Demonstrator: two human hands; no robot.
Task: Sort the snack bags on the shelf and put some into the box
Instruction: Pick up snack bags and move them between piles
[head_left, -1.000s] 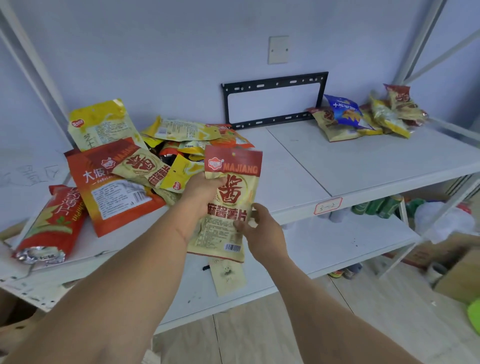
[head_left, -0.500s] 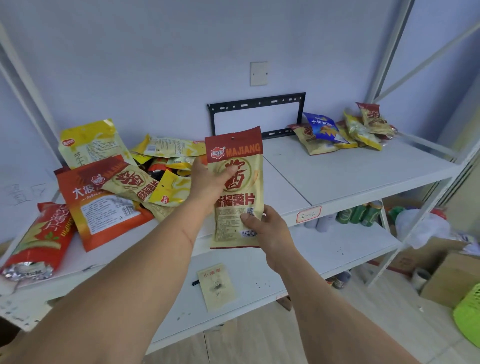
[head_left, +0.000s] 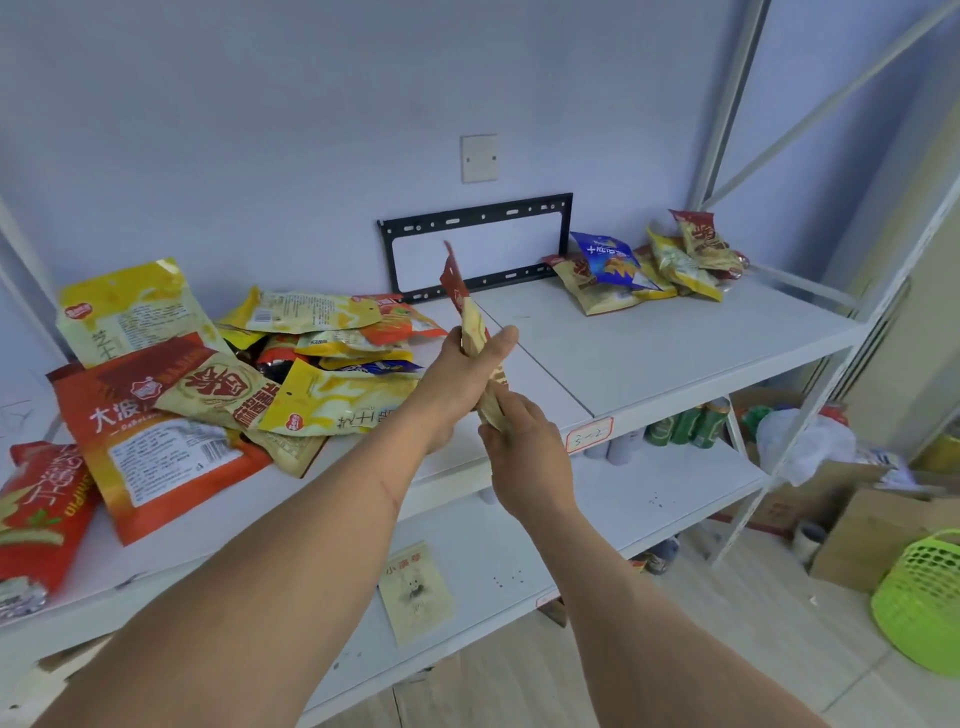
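A bag (head_left: 470, 332) is being held edge-on above the shelf (head_left: 649, 348), gripped mid-body by the left hand (head_left: 462, 382) and pinched at its lower end by the right hand (head_left: 524, 447). Sorting is seemingly being done; next, a pile (head_left: 649, 265) or box is being called for.

Snack pile (head_left: 234, 374) at the shelf's (head_left: 649, 343) left end; smaller pile (head_left: 649, 265) at back right corner; bracket (head_left: 475, 244) behind, between.
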